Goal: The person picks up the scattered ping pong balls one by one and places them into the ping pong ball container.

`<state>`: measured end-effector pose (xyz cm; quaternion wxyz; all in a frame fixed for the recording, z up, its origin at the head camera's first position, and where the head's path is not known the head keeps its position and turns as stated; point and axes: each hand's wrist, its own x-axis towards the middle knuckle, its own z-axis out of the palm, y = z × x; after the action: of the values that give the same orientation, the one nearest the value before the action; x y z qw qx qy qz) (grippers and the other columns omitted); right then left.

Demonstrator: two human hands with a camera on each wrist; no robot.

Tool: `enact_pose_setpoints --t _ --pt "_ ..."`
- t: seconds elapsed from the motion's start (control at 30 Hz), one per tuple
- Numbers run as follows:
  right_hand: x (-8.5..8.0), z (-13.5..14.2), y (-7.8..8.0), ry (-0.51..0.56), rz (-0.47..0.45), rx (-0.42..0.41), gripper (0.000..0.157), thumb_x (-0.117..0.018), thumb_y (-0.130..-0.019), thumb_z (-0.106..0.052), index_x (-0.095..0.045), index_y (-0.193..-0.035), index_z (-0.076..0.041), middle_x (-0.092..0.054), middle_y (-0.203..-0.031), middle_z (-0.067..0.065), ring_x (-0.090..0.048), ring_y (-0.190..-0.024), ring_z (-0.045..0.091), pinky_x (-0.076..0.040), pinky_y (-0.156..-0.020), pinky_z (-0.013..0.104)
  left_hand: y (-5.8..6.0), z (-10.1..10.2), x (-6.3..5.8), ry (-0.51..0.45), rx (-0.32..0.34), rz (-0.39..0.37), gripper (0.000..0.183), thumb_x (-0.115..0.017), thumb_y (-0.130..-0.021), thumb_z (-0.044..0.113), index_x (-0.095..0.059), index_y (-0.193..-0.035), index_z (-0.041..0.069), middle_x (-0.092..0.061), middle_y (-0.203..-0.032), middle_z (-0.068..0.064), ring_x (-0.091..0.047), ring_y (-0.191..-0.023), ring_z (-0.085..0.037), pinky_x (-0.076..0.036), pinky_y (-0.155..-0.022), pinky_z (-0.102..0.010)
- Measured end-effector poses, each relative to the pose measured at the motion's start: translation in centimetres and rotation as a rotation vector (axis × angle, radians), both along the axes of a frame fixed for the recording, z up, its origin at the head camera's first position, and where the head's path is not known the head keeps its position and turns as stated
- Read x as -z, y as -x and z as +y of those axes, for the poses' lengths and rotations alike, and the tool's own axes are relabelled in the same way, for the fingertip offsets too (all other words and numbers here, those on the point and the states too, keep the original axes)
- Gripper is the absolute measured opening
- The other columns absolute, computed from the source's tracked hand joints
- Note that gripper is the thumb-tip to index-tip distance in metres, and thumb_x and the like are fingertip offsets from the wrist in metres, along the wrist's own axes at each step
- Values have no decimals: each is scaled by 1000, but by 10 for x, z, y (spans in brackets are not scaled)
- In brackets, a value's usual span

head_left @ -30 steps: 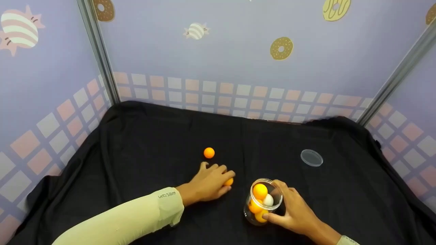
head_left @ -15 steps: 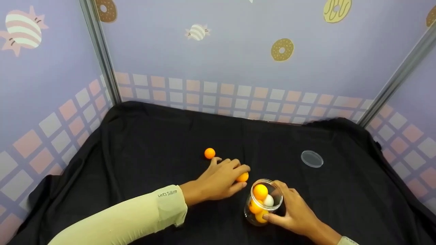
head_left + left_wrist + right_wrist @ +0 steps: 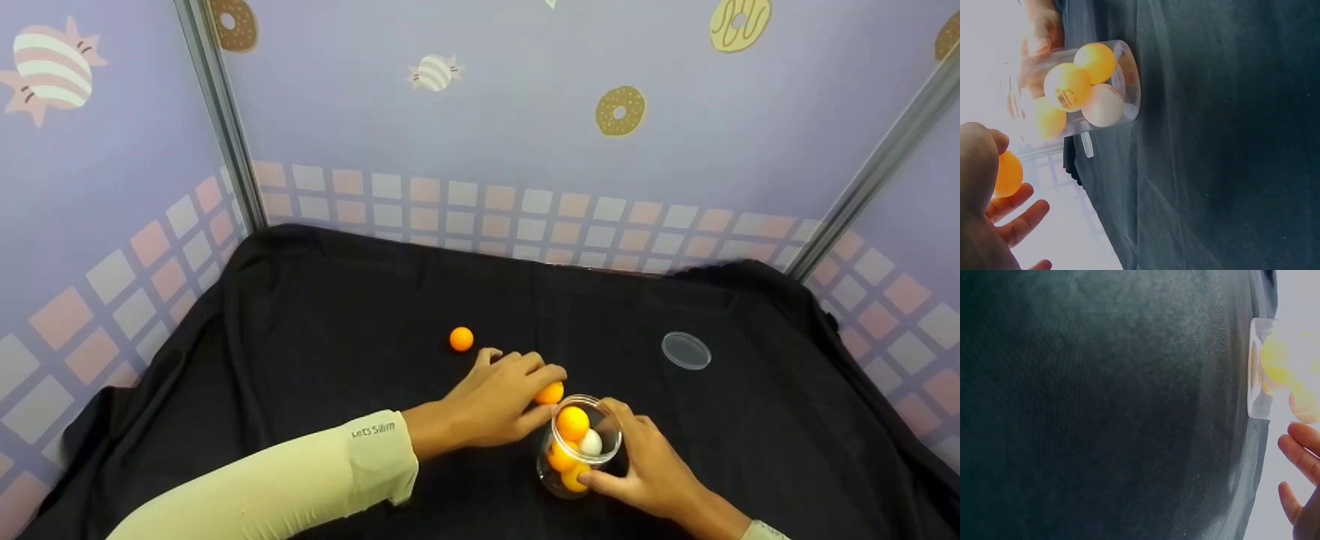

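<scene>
In the head view my left hand [image 3: 499, 401] pinches an orange ping-pong ball [image 3: 550, 392] between thumb and fingers, just left of the rim of a clear jar [image 3: 592, 460]. The left wrist view shows this orange ball [image 3: 1009, 174] outside the jar, beside its mouth. My right hand [image 3: 649, 465] grips the jar from the right, thumb on the near side. Several orange balls and one white ball [image 3: 591, 442] lie inside the jar. Another orange ball [image 3: 461, 339] rests on the black cloth, beyond my left hand. The right wrist view is washed out around the jar [image 3: 1255, 371].
A clear round lid [image 3: 686, 351] lies flat on the black cloth [image 3: 360, 315], to the right and farther back. Patterned lilac walls [image 3: 510, 97] enclose the table at the back and both sides.
My left hand has moved right with the orange ball, from the cloth to beside the jar's rim. The right hand and jar stay in place.
</scene>
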<state>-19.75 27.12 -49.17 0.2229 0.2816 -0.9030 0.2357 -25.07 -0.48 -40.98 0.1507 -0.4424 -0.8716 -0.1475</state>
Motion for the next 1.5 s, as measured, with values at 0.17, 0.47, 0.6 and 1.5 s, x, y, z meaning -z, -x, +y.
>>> enact_pose_setpoints --t 0.17,0.47,0.6,1.5 --pt "-1 0 -1 -8 -13 7 89 -86 -72 -56 -49 -143 -17 -64 -109 -24 -61 -96 0 -51 -85 40 -4 4 -3 20 15 5 38 -58 -101 44 -59 -135 27 -62 -112 6 -62 -96 -15 -45 -95 -50" --pt "-1 -1 0 -22 18 4 89 -86 -72 -56 -49 -143 -16 -63 -107 -23 -62 -94 3 -51 -84 41 -10 13 -8 36 46 4 40 -60 -100 44 -58 -136 28 -62 -112 6 -62 -98 -15 -45 -99 -53" --pt "0 -1 0 -16 18 -5 88 -86 -73 -55 -49 -142 -15 -63 -107 -22 -62 -93 2 -51 -84 40 -13 18 -9 49 62 7 41 -60 -100 45 -57 -138 29 -62 -114 7 -63 -100 -14 -45 -100 -52" --pt "0 0 -2 -13 8 7 90 -86 -73 -55 -46 -147 -24 -64 -123 -22 -61 -98 3 -52 -83 40 -25 40 0 35 66 7 42 -54 -101 53 -57 -139 36 -64 -111 13 -55 -91 -13 -43 -91 -42"
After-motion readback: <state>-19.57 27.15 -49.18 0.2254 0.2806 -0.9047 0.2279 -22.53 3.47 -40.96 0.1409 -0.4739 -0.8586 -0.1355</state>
